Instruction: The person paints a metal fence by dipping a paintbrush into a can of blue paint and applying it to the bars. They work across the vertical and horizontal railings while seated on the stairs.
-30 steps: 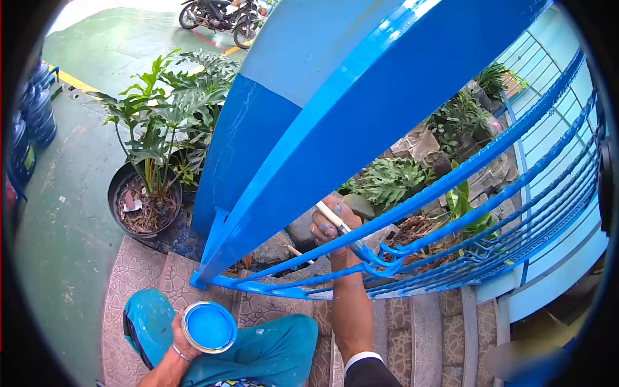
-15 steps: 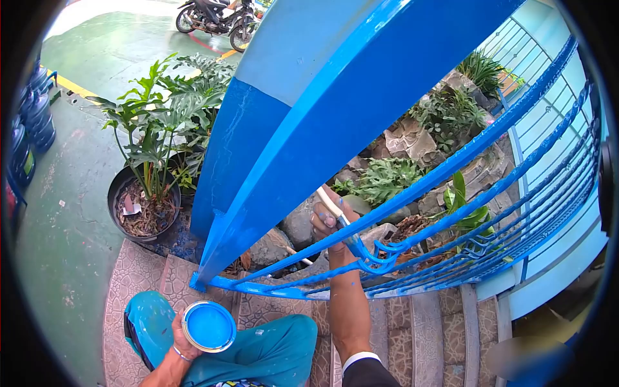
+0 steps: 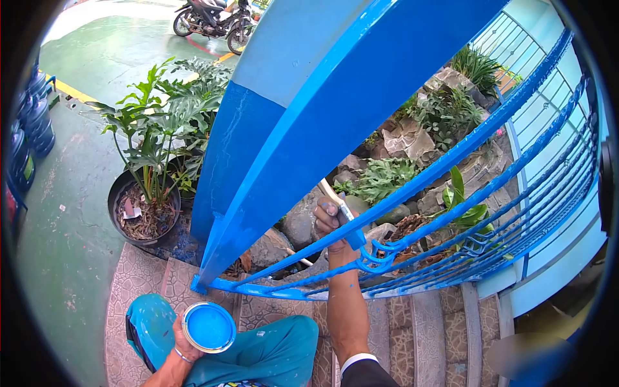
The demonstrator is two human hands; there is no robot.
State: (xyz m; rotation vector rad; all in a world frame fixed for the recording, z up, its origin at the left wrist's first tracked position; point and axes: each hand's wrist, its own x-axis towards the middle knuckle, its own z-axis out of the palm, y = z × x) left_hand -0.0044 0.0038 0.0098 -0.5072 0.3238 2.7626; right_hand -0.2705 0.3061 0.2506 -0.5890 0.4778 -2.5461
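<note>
My left hand (image 3: 181, 338) is wrapped round the side of a round can of blue paint (image 3: 209, 327), which sits over my lap by the knee. Between the bars of a blue metal railing (image 3: 445, 171) reaches my right arm. Behind the top bar, my right hand (image 3: 327, 217) is closed round the pale handle of a paintbrush (image 3: 336, 198). Its blue bristles point down and right, close to the curled scroll of the railing. Part of the fingers is hidden by the bar. A broad blue post (image 3: 284, 171) rises just left of this hand.
Stone-patterned steps (image 3: 400, 338) lie under the railing. Rocks (image 3: 412, 140) and plants fill the bed behind it. On the left stand a potted plant (image 3: 145, 213) and several blue water jugs (image 3: 39, 126). A motorcycle (image 3: 216, 22) is parked at the back.
The brush has swung so its bristles point more steeply down, with more of them showing past the bar. My right hand has shifted very little; the paint can stays in place.
</note>
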